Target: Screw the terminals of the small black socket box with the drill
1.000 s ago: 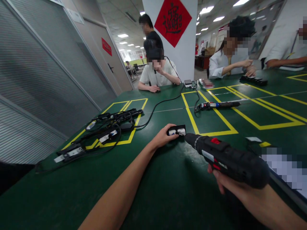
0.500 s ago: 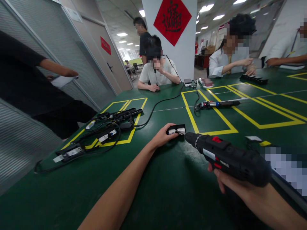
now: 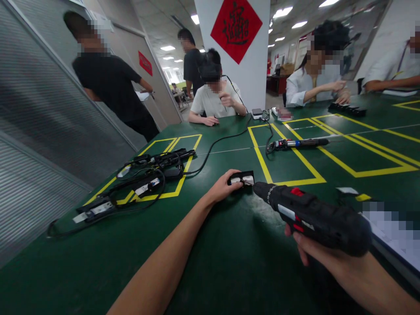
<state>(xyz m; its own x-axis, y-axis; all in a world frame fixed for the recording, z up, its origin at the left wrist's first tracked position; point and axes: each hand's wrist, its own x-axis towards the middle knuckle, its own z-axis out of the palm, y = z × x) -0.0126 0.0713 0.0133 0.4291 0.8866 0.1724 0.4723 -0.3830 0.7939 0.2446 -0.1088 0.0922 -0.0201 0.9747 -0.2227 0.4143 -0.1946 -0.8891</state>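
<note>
My left hand (image 3: 223,187) grips the left end of a small black holder with white pieces in it (image 3: 247,179), down on the green table (image 3: 229,245). My right hand (image 3: 315,247) is wrapped round the handle of a black cordless drill with red switches (image 3: 305,210). The drill points left, and its bit reaches the face of the black holder. Whether the bit's tip sits in a screw is too small to tell. The drill's body hides part of my right hand, and the lower handle lies in shadow.
Black devices with tangled cables (image 3: 147,175) lie at the left among yellow tape lines. A pen-shaped electric screwdriver (image 3: 298,143) lies beyond the drill. At the right are papers (image 3: 393,236). People sit across the table, near a black rack (image 3: 348,108). Another person (image 3: 111,87) stands at the left.
My hands, the holder and the drill stay almost in place. The standing person at the left has moved away toward the door. The seated person opposite has lowered a hand from the face.
</note>
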